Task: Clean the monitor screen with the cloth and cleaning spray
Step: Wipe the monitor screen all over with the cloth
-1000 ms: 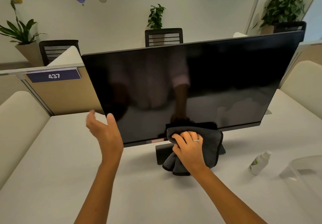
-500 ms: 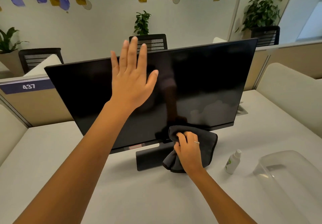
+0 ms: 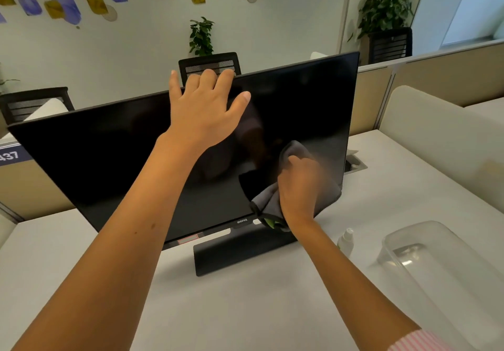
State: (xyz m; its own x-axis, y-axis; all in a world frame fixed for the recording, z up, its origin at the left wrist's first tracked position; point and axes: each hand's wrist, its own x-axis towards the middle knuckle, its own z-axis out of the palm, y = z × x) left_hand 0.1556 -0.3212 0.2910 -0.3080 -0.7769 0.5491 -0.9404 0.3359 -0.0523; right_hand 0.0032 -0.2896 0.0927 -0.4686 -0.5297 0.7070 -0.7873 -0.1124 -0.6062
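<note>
Wiping: I judge this the step in hand, the cloth rubbing the lower right part of the glass.
Table (image 3: 245, 309): it carries the monitor near its far edge, with my working room on the near side.
Monitor (image 3: 109, 165): it leans back on its stand (image 3: 240, 252) and the dark glass faces me; to wipe well I think I should press lightly, overlap my passes and work toward the corners.
Clear container (image 3: 436, 268): it sits toward the table's right edge, well apart from the screen.
Left hand (image 3: 201, 113): fingers are hooked over the monitor's top edge and the thumb lies spread on the glass, so I grip the panel to steady it; I would keep my skin off the glass to avoid prints.
Right hand (image 3: 300, 189): it is blurred but curled round the cloth, pushing it against the screen.
Cloth (image 3: 266, 200): dark grey and bunched, part of it hangs past the monitor's bottom edge.
Spray bottle (image 3: 345, 243): it stands on the table just right of the stand, untouched by either hand.
</note>
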